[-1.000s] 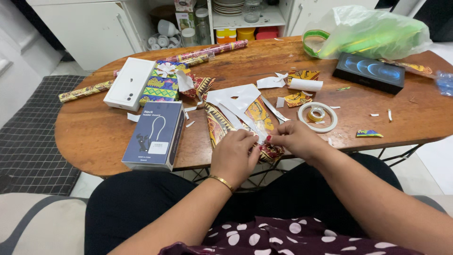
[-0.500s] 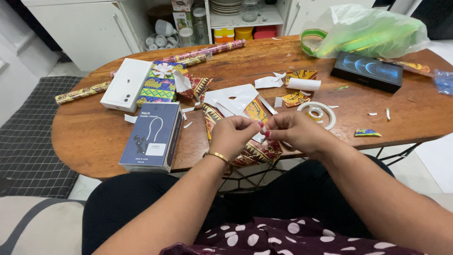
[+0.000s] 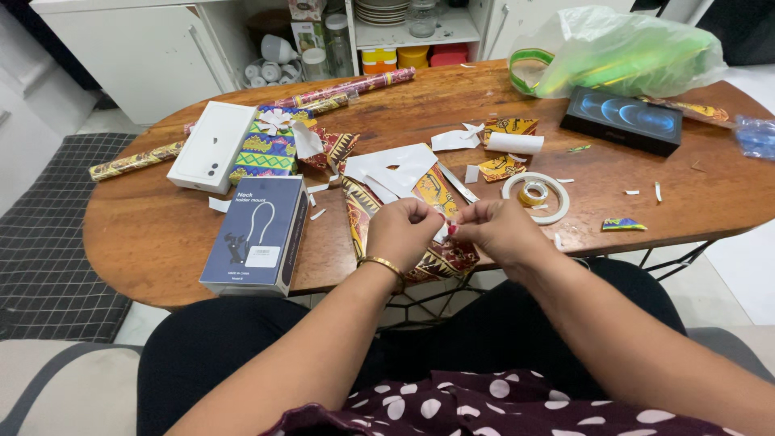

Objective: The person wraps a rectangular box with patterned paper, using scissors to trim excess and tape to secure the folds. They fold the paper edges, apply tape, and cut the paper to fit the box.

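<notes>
Both hands have drifted up a touch since before, left hand (image 3: 401, 232) and right hand (image 3: 499, 231) fingers curled tight, pinching a small white paper strip (image 3: 441, 232) between their tips, over the patterned wrapping paper (image 3: 436, 260).

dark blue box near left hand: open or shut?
Shut. The dark blue box lies flat on the table, lid face up, with no gap or flap showing.

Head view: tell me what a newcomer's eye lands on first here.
First, the two hands meeting at the near edge of the wooden table: the left hand and right hand pinch a small white strip between their fingertips, over a sheet of red and yellow patterned wrapping paper. Next, the dark blue box to their left and the ring of tape to their right. At the far right sits a green plastic bag.
</notes>
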